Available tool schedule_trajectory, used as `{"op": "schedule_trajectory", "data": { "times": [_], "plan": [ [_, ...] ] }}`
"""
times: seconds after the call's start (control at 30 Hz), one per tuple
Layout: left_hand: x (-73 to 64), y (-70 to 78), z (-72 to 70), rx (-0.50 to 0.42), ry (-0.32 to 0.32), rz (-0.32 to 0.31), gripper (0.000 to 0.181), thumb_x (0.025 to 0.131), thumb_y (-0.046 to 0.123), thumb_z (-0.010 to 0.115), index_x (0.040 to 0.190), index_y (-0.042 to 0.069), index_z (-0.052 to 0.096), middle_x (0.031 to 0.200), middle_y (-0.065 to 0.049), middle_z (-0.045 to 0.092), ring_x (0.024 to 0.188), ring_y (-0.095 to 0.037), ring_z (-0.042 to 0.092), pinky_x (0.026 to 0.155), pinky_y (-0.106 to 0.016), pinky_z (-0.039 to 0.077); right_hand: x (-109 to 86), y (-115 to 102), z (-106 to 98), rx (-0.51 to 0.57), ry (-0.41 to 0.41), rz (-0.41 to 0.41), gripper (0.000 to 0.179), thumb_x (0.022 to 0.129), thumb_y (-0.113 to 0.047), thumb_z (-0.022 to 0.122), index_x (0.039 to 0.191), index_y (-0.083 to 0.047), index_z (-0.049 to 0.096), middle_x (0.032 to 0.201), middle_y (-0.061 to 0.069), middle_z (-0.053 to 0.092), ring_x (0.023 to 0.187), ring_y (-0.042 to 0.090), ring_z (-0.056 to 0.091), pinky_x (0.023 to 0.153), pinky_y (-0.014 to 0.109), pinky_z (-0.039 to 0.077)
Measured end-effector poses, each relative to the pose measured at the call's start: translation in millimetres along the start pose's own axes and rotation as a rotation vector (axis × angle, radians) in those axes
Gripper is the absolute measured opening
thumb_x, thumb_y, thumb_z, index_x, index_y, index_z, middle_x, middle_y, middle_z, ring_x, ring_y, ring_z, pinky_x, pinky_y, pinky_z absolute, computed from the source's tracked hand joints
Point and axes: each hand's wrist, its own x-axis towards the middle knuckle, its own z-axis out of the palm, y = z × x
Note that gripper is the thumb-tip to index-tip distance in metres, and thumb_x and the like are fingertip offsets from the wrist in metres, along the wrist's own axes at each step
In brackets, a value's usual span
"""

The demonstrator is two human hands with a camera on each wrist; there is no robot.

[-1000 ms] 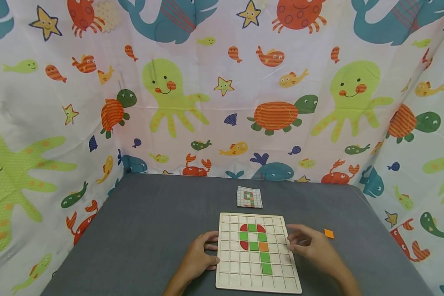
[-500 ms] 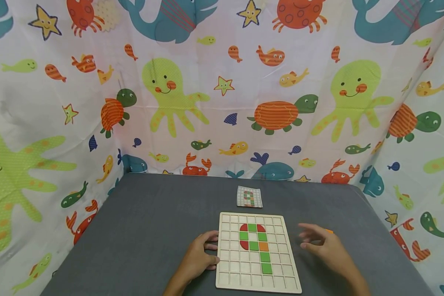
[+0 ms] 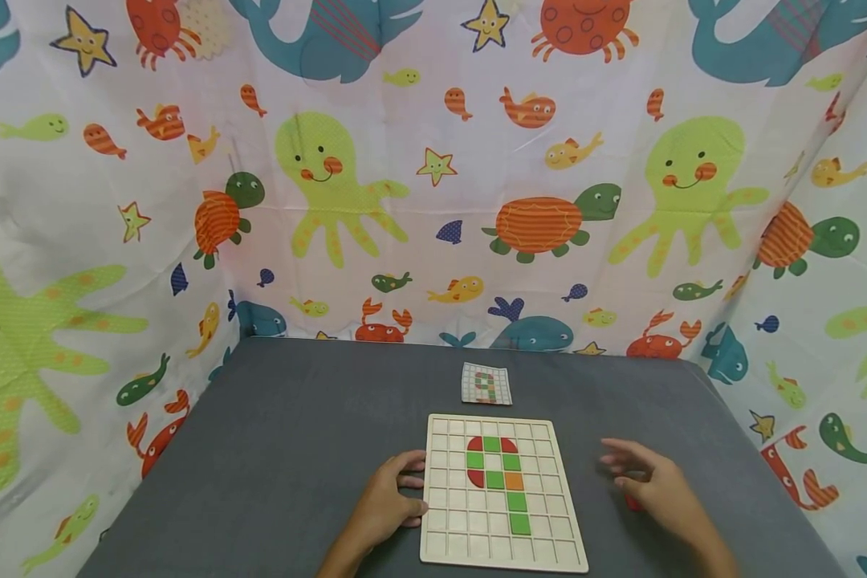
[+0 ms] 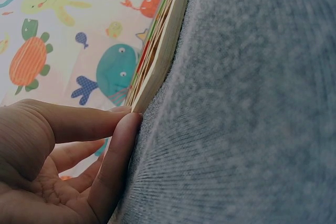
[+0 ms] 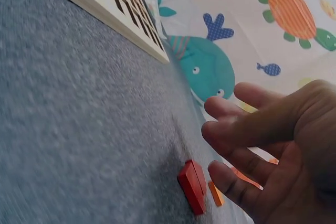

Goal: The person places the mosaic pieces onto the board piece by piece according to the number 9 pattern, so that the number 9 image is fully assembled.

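Note:
A square wooden grid board (image 3: 462, 523) lies on the grey table with green, red and orange tiles set in it, forming a 9-like figure. At its left edge my left hand (image 3: 384, 499) pinches the rim, thumb and finger meeting there in the left wrist view. My right hand (image 3: 657, 491) hovers right of the board, apart from it, fingers loosely bent and holding nothing. Below that hand, red pieces (image 5: 192, 186) lie close together on the cloth. An orange tile (image 5: 215, 193) lies just beyond them; in the head view the hand hides it.
A small pattern card (image 3: 486, 384) with a similar coloured figure lies behind the board. Dark grey cloth covers the table (image 3: 318, 417). A curtain (image 3: 433, 241) printed with sea animals hangs behind and at both sides.
My right hand has moved away from the board's right edge, rightward, covering the orange tile and uncovering part of a red piece. My left hand stays at the board.

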Motion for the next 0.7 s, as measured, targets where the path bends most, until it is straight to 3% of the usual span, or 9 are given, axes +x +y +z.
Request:
{"op": "schedule_trajectory", "data": {
  "times": [0.33, 0.53, 0.7],
  "plan": [
    [0.3, -2.2, -0.6, 0.007, 0.009, 0.001, 0.075, 0.075, -0.016, 0.081, 0.145, 0.006, 0.062, 0.134, -0.015, 0.062, 0.112, -0.028, 0.065, 0.059, -0.039, 0.064, -0.4, 12.6, -8.9, -0.022, -0.031, 0.019, 0.06, 0.083, 0.021, 0.061, 0.14, 0.002, 0.063, 0.12, 0.017, 0.076, 0.109, 0.033, 0.071, 0.088, 0.047, 0.063],
    [0.7, -2.9, -0.5, 0.004, 0.006, 0.002, 0.075, 0.076, -0.015, 0.082, 0.145, 0.007, 0.061, 0.135, -0.015, 0.062, 0.113, -0.028, 0.065, 0.059, -0.039, 0.064, -0.9, 20.6, -13.2, -0.054, -0.032, 0.019, 0.063, 0.077, 0.021, 0.061, 0.137, 0.002, 0.065, 0.118, 0.015, 0.077, 0.105, 0.03, 0.072, 0.08, 0.029, 0.059],
    [0.7, -2.6, -0.5, 0.003, 0.002, 0.007, 0.075, 0.076, -0.015, 0.081, 0.145, 0.007, 0.061, 0.135, -0.015, 0.061, 0.113, -0.029, 0.065, 0.06, -0.039, 0.064, -0.1, 23.8, -15.2, -0.068, -0.033, 0.044, 0.065, 0.076, 0.022, 0.061, 0.137, 0.002, 0.065, 0.116, 0.015, 0.077, 0.103, 0.028, 0.07, 0.078, 0.029, 0.059]
  ]
}}
